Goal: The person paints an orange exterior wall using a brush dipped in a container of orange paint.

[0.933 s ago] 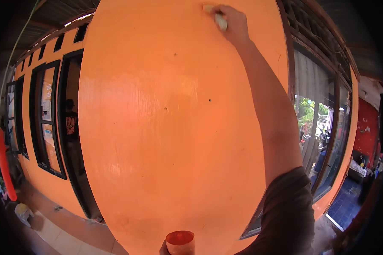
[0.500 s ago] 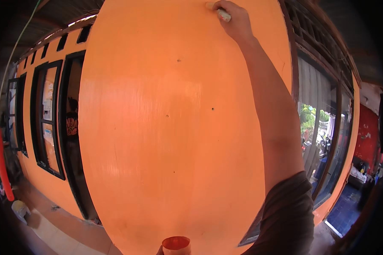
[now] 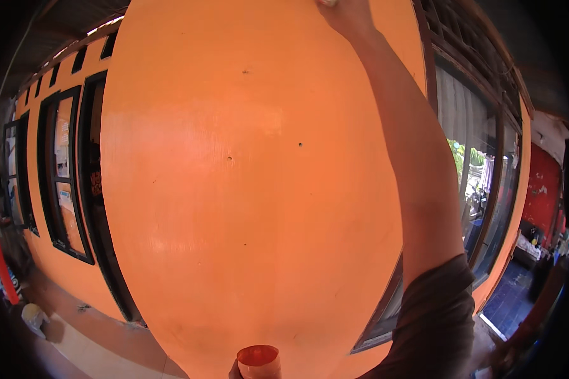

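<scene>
An orange-painted wall fills the middle, with a few small dark holes and a glossy, streaked sheen. My right arm reaches up along its right side. At the top edge my right hand is closed around a paintbrush; only a pale bit of its handle shows, and its bristles are out of the picture. Low in the middle, my left hand holds an orange cup upright, its inside coated reddish orange. Only a little of that hand shows beside the cup, which hides the fingers.
On the left, a dark door frame and dark-framed windows line another orange wall. A large glass window with curtains stands on the right. Beyond it lies a blue tiled floor. A red hanging thing is at the far left.
My right hand with the paintbrush has gone higher, partly past the top edge. The whole view has shifted slightly, so the wall's holes sit further left and higher. The cup stays low in the middle.
</scene>
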Tool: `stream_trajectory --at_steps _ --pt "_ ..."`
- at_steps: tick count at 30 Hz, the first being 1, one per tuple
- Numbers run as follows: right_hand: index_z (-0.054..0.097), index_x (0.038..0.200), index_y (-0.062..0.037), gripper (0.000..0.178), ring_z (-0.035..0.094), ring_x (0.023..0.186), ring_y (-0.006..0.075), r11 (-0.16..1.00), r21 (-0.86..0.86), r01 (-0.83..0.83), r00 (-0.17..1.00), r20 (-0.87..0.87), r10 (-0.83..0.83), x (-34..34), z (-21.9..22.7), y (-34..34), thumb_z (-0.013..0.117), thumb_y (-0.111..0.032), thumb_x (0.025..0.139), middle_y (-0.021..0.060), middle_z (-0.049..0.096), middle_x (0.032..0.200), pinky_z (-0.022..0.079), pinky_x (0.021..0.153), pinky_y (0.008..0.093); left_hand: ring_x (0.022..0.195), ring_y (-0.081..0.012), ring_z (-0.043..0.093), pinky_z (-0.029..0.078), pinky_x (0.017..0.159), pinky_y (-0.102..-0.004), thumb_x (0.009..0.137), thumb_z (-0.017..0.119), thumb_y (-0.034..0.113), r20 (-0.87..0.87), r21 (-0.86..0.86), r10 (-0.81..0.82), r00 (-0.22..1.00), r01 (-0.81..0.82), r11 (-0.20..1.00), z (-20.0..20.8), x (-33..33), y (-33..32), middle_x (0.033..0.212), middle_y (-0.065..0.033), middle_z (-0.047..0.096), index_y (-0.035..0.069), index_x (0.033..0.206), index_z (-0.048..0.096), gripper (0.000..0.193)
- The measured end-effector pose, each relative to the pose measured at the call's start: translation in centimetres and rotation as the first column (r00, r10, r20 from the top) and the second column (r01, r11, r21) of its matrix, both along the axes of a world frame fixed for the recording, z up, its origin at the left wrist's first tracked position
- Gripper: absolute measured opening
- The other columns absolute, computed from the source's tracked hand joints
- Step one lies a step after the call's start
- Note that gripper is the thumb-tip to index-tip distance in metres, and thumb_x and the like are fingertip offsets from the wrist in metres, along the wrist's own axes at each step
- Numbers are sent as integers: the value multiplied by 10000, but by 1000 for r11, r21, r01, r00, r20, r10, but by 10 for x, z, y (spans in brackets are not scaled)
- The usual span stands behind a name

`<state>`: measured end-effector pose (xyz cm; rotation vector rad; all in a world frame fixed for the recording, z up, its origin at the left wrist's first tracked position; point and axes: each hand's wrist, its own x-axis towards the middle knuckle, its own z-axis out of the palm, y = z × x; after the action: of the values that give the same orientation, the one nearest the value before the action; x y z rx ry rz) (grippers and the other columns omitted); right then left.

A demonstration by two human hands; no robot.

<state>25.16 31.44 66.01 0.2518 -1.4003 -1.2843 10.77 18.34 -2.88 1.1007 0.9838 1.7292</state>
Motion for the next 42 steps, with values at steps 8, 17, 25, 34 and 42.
stream_trajectory --at_steps 8,17,25,34,42 --pt "633 896 -99 275 647 813 267 972 -215 97 994 59 -87 17 -158 46 641 34 656 111 662 953 537 668 316 751 -167 622 518 628 -277 924 564 192 149 79 123 981 -136 988 -20 23 -13 898 -53 644 65 1150 573 260" --pt "614 882 -54 235 652 845 148 413 -830 376 891 446 85 50 -230 -52 753 1 701 39 662 921 535 711 279 783 -180 632 527 631 -299 653 783 -17 99 93 -52 994 43 995 -49 2 -33 921 -59 644 23 1136 564 532" --pt "624 896 -35 262 657 756 196 422 -900 106 937 232 260 31 -36 -16 729 31 665 57 659 843 534 664 319 790 -166 625 520 636 -293 681 799 32 87 83 5 996 -12 996 -16 -1 -33 941 -64 636 32 1176 540 558" --pt "642 834 -19 267 632 732 167 696 -711 -97 991 -8 130 6 59 -21 724 90 604 54 650 802 542 666 312 811 -161 623 520 648 -292 717 785 59 102 73 48 994 -55 996 -5 -3 -34 968 -71 630 40 1213 519 564" --pt "648 745 -34 125 634 745 164 254 -924 -286 394 128 910 -17 30 14 612 72 690 48 657 745 524 675 308 856 -170 623 534 679 -311 809 726 114 117 44 7 993 -12 999 -31 7 -49 1016 -81 619 57 1276 478 531"
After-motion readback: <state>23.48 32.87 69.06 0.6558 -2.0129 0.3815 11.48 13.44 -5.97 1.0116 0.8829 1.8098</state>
